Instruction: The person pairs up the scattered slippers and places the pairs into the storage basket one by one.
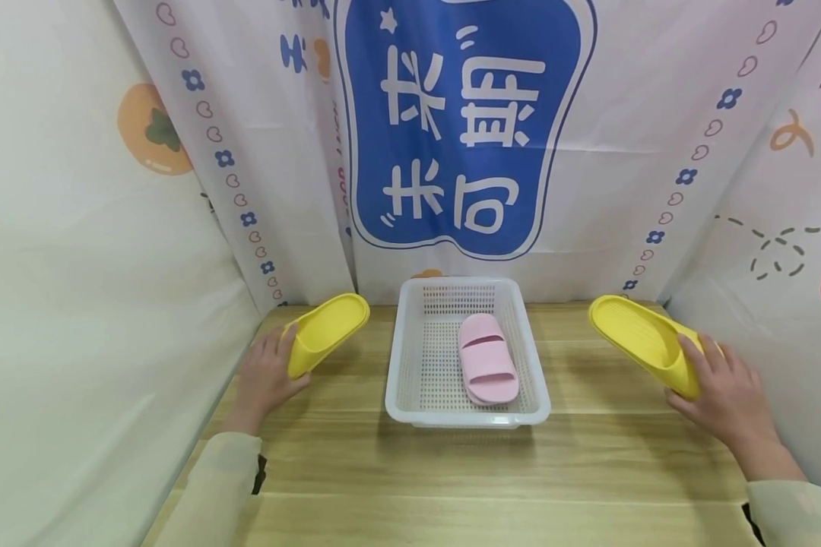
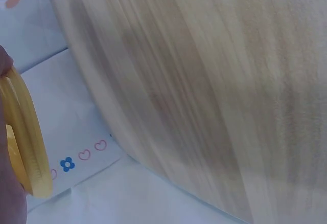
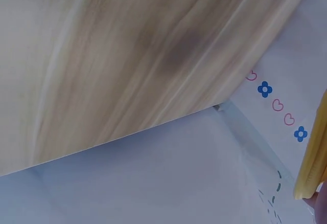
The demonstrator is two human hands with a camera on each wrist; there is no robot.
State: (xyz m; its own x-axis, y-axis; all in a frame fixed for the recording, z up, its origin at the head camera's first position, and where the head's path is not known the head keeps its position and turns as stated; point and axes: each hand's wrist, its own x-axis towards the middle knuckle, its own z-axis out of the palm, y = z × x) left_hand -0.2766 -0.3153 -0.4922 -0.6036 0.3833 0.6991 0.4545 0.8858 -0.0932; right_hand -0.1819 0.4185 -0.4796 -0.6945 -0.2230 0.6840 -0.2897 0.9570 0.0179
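In the head view my left hand [image 1: 268, 374] grips a yellow slipper [image 1: 331, 323] by its strap end, left of the basket. On the other side, my right hand [image 1: 725, 391] holds a second yellow slipper [image 1: 632, 330], its toe or heel end angled toward the back wall. Between them stands a white plastic basket [image 1: 397, 365] with one pink slipper [image 1: 489, 357] lying in its right half. Only an edge of each yellow slipper shows in the wrist views: one slipper [image 2: 30, 137] at far left, the other slipper [image 3: 312, 157] at far right.
The wooden table [image 1: 451, 486] runs up to a white printed cloth [image 1: 588, 228] at the back with a blue lettered panel. Cloth walls close in on the left [image 1: 109, 342] and on the right [image 1: 746, 258], near each hand.
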